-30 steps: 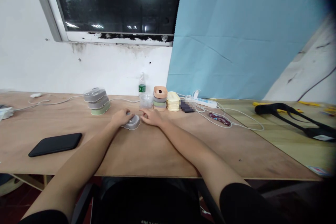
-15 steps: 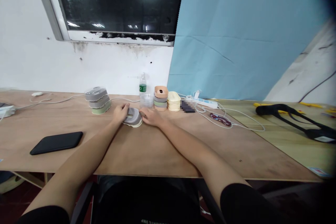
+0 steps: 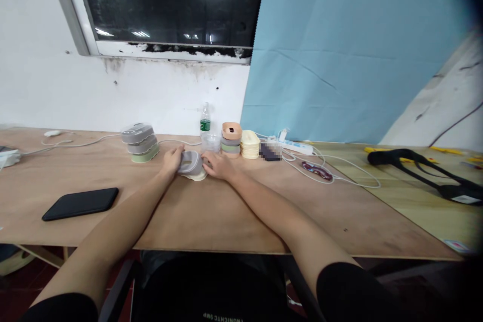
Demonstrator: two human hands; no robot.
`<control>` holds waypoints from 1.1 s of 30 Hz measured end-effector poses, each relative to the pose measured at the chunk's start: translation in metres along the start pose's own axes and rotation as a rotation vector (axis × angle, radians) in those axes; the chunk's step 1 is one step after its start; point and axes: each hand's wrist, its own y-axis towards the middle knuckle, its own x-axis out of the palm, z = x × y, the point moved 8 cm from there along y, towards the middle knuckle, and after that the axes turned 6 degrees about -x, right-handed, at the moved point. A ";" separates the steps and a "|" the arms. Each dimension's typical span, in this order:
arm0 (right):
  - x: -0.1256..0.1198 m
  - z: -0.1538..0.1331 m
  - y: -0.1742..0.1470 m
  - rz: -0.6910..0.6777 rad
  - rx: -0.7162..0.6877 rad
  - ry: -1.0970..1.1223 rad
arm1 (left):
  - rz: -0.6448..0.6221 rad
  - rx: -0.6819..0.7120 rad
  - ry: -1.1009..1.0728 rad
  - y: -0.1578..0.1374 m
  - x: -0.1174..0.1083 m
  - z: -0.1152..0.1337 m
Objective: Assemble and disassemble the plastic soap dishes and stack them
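Between my hands is a small grey plastic box (image 3: 189, 163) with rounded corners and an opening in its upper face. A cream-coloured piece (image 3: 197, 176) shows under its front right edge; whether the two are joined, I cannot tell. My left hand (image 3: 172, 159) grips the box's left side, with the thumb along the near side. On the opposite side, my right hand (image 3: 219, 165) has its curled fingers against the box's right edge. Behind them stand a clear plastic container (image 3: 210, 144) and a stack of orange, grey and green boxes (image 3: 231, 133). Beside that stack are piled cream pieces (image 3: 249, 146).
Left of my hands stands a stack of grey and green boxes (image 3: 140, 143) with cream rims. A black phone (image 3: 80, 204) lies nearer. At the back are a bottle (image 3: 205, 119) and a white power strip (image 3: 298, 147) with loose cables. A black strap-like object (image 3: 418, 166) lies far right.
The grey box has tilted slightly between my hands, and more of its opening shows. The cream piece now sticks out further at the front right. My hands have stayed nearly in place.
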 end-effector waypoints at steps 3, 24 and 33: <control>-0.003 0.006 0.000 0.042 0.040 0.013 | -0.084 -0.009 -0.132 -0.007 0.008 0.005; -0.017 0.042 -0.015 0.309 0.358 0.166 | -0.223 0.364 -0.049 -0.055 0.024 0.056; -0.003 -0.016 0.013 0.093 -0.094 0.123 | -0.237 0.113 -0.323 -0.032 0.033 0.035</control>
